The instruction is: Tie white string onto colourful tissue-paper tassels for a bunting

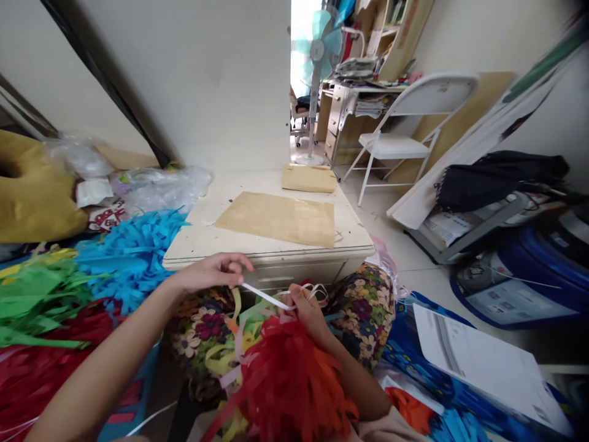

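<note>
My left hand (216,272) pinches one end of a flat white ribbon (264,295) between thumb and fingers. The ribbon runs taut across to my right hand (309,311), whose fingers are closed round the gathered top of a bunch of streamers (289,371). A loop of ribbon stands up beyond those fingers. Red and orange strips spread below the right hand over my lap; yellow, pale green and pink strips hang out on the left side. What lies inside the right hand's grip is partly hidden.
A low cream table (202,236) stands in front, bearing a brown paper sheet (280,218) and a folded brown piece (308,178). Blue streamers (131,255), green streamers (43,291) and dark red streamers (76,350) lie left. A folding chair (400,144) and fan (317,49) stand beyond.
</note>
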The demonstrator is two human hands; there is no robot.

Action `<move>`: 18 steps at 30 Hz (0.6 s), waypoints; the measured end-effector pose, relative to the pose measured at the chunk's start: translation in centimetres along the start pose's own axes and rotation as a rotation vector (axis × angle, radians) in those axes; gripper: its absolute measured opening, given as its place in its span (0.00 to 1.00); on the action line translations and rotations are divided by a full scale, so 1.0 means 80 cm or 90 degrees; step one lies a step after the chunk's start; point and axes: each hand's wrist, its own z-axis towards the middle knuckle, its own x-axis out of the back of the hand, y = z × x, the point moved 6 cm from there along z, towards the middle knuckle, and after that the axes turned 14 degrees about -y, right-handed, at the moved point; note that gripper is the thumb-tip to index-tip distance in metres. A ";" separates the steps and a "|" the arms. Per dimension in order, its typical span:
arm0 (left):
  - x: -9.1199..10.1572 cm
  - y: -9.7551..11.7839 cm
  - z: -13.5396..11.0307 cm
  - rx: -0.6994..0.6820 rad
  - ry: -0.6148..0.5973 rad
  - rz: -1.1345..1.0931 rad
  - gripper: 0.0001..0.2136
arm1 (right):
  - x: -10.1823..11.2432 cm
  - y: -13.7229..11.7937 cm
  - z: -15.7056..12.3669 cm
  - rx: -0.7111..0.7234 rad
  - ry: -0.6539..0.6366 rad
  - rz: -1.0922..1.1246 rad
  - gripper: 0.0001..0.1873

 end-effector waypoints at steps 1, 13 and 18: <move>0.014 -0.012 -0.001 0.023 -0.026 -0.021 0.15 | 0.002 0.000 -0.001 0.004 0.004 0.014 0.25; 0.071 -0.032 -0.032 0.110 0.162 0.134 0.14 | 0.013 0.008 -0.014 -0.035 -0.020 0.078 0.27; 0.094 0.028 -0.064 0.036 0.361 0.154 0.13 | 0.005 0.032 -0.018 -0.116 -0.034 0.050 0.25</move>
